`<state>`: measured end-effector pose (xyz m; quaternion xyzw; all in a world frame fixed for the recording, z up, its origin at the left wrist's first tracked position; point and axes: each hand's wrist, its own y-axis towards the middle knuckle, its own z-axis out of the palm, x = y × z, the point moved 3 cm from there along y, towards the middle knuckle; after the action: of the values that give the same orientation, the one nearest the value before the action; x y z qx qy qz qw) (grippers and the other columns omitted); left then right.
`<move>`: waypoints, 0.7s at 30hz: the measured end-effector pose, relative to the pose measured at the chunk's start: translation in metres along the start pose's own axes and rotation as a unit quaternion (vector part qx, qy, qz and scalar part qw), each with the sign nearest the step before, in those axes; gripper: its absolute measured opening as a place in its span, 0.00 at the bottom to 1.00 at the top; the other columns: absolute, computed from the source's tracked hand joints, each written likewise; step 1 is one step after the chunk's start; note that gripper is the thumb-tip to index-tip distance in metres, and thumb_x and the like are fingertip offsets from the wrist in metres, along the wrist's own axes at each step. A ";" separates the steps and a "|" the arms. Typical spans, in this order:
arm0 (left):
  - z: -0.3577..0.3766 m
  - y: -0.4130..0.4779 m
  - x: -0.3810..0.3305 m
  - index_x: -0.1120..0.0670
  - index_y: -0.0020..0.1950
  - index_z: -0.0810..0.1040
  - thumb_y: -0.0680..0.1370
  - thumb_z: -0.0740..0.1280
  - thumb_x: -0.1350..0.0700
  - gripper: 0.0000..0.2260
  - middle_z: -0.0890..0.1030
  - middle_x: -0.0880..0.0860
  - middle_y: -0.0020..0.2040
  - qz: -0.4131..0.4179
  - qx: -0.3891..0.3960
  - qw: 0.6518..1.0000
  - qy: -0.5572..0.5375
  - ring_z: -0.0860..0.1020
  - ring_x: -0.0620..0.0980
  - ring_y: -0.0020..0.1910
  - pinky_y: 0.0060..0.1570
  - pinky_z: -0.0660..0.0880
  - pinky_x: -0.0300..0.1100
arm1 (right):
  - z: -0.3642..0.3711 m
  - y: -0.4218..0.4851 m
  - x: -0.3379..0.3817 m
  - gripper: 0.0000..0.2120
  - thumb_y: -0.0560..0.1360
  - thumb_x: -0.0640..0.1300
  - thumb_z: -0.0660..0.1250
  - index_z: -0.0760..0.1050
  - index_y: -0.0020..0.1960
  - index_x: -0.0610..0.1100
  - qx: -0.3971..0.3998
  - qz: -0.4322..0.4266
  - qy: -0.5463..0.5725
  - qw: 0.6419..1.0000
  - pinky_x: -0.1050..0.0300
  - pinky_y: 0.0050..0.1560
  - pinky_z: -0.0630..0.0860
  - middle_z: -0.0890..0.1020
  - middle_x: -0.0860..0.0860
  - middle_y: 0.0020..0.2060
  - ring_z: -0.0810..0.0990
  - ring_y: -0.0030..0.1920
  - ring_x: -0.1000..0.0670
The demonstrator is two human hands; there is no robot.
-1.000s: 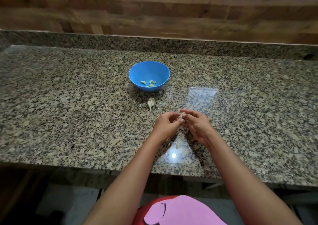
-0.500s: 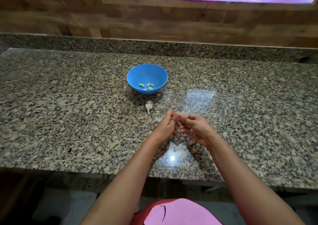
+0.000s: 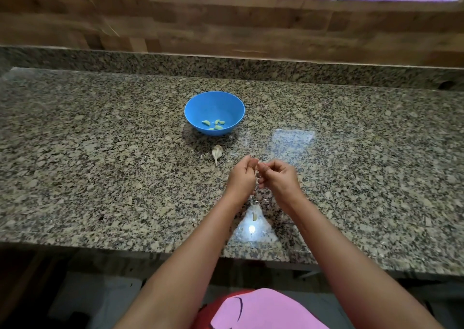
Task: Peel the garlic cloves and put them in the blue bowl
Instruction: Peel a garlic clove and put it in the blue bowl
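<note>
A blue bowl [image 3: 198, 107] stands on the granite counter, with several peeled pale green cloves [image 3: 214, 124] lying inside it. Just in front of the bowl lies part of a garlic bulb [image 3: 217, 152] with a papery tail. My left hand [image 3: 242, 178] and my right hand [image 3: 280, 178] meet above the counter, nearer than the bulb. Their fingertips pinch a small garlic clove between them; the clove is almost wholly hidden by the fingers.
A small pale scrap of garlic [image 3: 254, 215] lies on the counter under my wrists, near the front edge. The granite counter [image 3: 100, 165] stretches wide to both sides. A raised granite ledge [image 3: 150, 59] and a wooden wall close off the back.
Both hands have stayed together on the clove, with their fingers working around it and shifting slightly. The bowl and the bulb have not moved on the counter.
</note>
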<state>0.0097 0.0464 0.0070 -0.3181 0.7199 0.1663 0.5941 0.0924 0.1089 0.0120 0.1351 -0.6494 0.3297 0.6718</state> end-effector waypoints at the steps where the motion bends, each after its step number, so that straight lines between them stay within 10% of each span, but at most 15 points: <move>1: -0.002 -0.002 -0.001 0.53 0.46 0.72 0.82 0.56 0.58 0.08 0.77 0.52 0.40 0.048 -0.023 0.998 0.038 0.74 0.46 0.34 0.32 0.72 0.35 | 0.003 0.000 0.001 0.06 0.76 0.36 0.63 0.73 0.42 0.34 0.003 0.034 0.053 0.998 0.63 0.26 0.72 0.75 0.46 0.30 0.72 0.28 0.52; 4: -0.004 -0.003 0.003 0.51 0.40 0.68 0.82 0.57 0.59 0.11 0.73 0.46 0.34 0.109 -0.033 0.990 0.077 0.70 0.41 0.30 0.28 0.67 0.28 | 0.008 -0.004 0.003 0.09 0.78 0.37 0.60 0.75 0.42 0.35 0.003 0.134 0.137 0.981 0.65 0.25 0.71 0.74 0.47 0.29 0.71 0.28 0.54; 10: -0.008 0.001 0.024 0.58 0.44 0.73 0.80 0.61 0.61 0.05 0.78 0.55 0.38 -0.005 0.046 0.993 -0.110 0.77 0.49 0.34 0.37 0.78 0.44 | 0.000 -0.004 0.004 0.08 0.78 0.33 0.58 0.74 0.45 0.32 0.029 0.187 0.157 0.969 0.64 0.30 0.78 0.77 0.41 0.37 0.77 0.33 0.50; 21: -0.017 -0.009 0.015 0.60 0.52 0.77 0.78 0.64 0.60 0.05 0.81 0.54 0.42 0.148 0.028 0.974 0.172 0.79 0.47 0.36 0.38 0.77 0.37 | -0.002 -0.004 -0.008 0.05 0.75 0.32 0.63 0.77 0.44 0.34 0.008 0.154 0.120 0.981 0.61 0.39 0.80 0.80 0.42 0.40 0.79 0.38 0.48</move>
<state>0.0010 0.0253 -0.0017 -0.2150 0.8547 0.1744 0.4390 0.0970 0.1053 0.0049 -0.0016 -0.5747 0.4486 0.6845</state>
